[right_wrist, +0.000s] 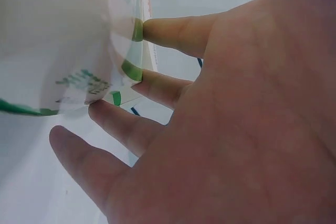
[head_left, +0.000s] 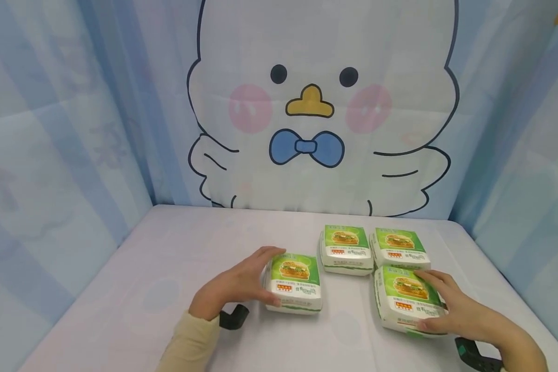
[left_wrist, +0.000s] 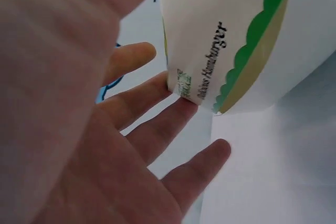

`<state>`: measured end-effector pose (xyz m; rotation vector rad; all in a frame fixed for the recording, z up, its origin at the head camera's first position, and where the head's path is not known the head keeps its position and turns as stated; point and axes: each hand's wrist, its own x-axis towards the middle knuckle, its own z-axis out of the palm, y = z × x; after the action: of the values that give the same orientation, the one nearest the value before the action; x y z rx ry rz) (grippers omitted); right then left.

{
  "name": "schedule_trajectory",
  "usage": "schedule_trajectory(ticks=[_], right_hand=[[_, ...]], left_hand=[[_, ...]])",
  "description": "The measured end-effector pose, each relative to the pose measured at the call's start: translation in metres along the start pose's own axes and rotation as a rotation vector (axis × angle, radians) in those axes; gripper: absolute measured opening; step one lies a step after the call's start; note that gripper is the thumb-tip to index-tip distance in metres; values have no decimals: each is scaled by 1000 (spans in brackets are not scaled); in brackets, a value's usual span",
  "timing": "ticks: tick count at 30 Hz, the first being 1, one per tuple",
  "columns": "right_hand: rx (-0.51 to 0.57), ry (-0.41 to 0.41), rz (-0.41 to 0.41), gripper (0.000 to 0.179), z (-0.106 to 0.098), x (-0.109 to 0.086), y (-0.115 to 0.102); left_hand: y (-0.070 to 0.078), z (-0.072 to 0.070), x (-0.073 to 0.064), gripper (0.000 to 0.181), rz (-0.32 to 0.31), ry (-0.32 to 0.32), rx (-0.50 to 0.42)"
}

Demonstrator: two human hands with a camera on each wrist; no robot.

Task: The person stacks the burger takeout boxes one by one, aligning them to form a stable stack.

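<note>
In the head view my left hand (head_left: 242, 283) holds a green-and-white hamburger box (head_left: 295, 281) by its left side, thumb toward the front and fingers toward the back. The left wrist view shows fingertips against the wall of this box (left_wrist: 202, 40), which carries printed lettering and a scalloped green band. My right hand (head_left: 467, 314) grips another hamburger box (head_left: 406, 299) from its right side. Fingertips meet that box (right_wrist: 63, 40) along its edge in the right wrist view. The box in my right hand is close in front of a third hamburger box (head_left: 400, 248).
One more hamburger box (head_left: 346, 250) stands at the back, left of the third one. All sit on a table with a pale cloth (head_left: 167, 289). A cartoon-printed curtain (head_left: 307, 186) hangs behind the table, and blue curtains close off both sides.
</note>
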<state>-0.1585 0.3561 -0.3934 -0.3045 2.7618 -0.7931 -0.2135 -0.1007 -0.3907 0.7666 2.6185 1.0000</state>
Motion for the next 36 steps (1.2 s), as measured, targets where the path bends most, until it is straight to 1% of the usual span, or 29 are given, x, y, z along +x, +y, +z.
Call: schedule_trajectory(ticks=[3, 6, 12, 18, 21, 26, 32, 36], right_hand=[[15, -7, 3, 96, 0, 0, 1], [24, -9, -7, 95, 0, -1, 1], [7, -6, 12, 92, -1, -1, -2], [6, 2, -5, 87, -3, -3, -6], [18, 11, -17, 86, -3, -4, -9], [7, 52, -53, 84, -3, -5, -14], [-69, 120, -53, 86, -5, -9, -27], [-108, 167, -89, 87, -8, -11, -38]], left_hand=[[-1, 2, 1, 106, -8, -35, -13], [-1, 4, 2, 109, -14, -56, -24], [1, 4, 1, 109, -20, -53, -23], [1, 4, 0, 104, -37, -41, -1], [1, 3, 0, 104, -30, -42, 7], [-1, 3, -1, 102, -5, -40, 29], [-3, 5, 0, 100, 7, -46, 38], [-3, 6, 0, 100, 11, -47, 51]])
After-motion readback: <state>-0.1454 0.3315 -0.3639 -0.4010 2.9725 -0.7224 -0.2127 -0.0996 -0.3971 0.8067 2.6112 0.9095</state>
